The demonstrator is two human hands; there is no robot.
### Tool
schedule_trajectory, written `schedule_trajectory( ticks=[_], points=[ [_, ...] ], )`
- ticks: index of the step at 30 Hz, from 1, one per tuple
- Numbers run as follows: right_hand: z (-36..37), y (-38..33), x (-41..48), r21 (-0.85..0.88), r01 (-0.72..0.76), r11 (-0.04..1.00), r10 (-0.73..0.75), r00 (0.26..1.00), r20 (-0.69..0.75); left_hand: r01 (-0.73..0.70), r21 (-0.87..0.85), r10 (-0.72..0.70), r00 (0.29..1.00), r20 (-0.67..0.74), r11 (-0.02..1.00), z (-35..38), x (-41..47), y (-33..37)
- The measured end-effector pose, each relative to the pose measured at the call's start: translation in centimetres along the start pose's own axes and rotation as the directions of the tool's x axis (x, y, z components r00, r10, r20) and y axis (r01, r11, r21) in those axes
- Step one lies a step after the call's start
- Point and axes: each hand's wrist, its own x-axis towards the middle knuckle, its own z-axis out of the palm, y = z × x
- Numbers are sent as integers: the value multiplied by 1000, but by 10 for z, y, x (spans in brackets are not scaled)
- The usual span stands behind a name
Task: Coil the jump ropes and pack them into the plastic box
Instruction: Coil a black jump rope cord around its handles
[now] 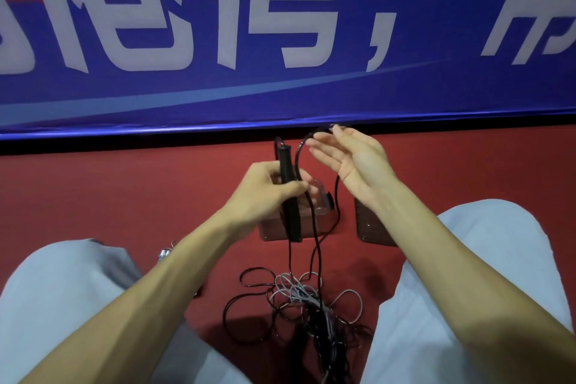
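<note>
My left hand grips the black handle of a black jump rope, held upright above the clear plastic box. The rope's black cord arcs from the handle's top over to my right hand, whose fingers are spread and nearly straight, the cord draped at the fingertips. From there the cord hangs down to a tangled heap of black and grey ropes on the red floor between my knees.
A dark transparent lid or second container lies right of the box. A blue banner with white characters stands close behind. Small white-grey handles lie by my left knee. My legs in light trousers flank the heap.
</note>
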Motion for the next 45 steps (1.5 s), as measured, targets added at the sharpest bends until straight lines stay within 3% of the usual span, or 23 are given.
schedule_trajectory(
  ticks=[2,5,8,11,15,19,20,23,27,30,34,41,45],
  points=[
    [-3,4,-2,-244,-44,969,46,999,1,-4,-122,-10,993,-117,993,-4,3,1],
    [-5,15,-5,-642,-77,762,144,988,52,-38,-329,-43,971,-236,944,-11,8,7],
    [-5,24,-9,-796,-79,600,354,918,176,-94,-525,-82,950,-302,846,-21,11,15],
    [-5,33,-11,-828,-27,560,477,827,296,-143,-654,-107,939,-327,743,-32,15,14],
    [-2,45,-7,-851,126,509,237,931,279,-170,-690,-85,944,-320,703,-35,14,14],
    [-3,47,-4,-897,174,405,32,978,204,-165,-577,-42,944,-328,800,-29,16,12],
    [-4,47,-4,-890,158,429,2,984,175,-164,-512,-20,942,-334,844,-28,16,11],
    [-1,42,-7,-739,69,670,0,996,92,-137,-203,67,946,-316,970,-28,18,-2],
    [1,29,-8,-553,97,827,-93,995,36,-25,210,65,981,-185,977,-26,19,-18],
    [2,22,-7,-415,126,901,-133,991,11,25,269,-27,1000,4,963,-23,17,-22],
    [2,13,-6,-205,155,966,-156,988,10,-32,334,-27,985,171,942,-12,11,-24],
    [1,9,-5,-24,170,985,-170,985,-9,-67,345,68,998,7,936,-11,14,-24],
    [2,11,-2,-33,111,993,-111,994,-16,-21,176,43,992,-123,984,-10,13,-21]
  ],
)
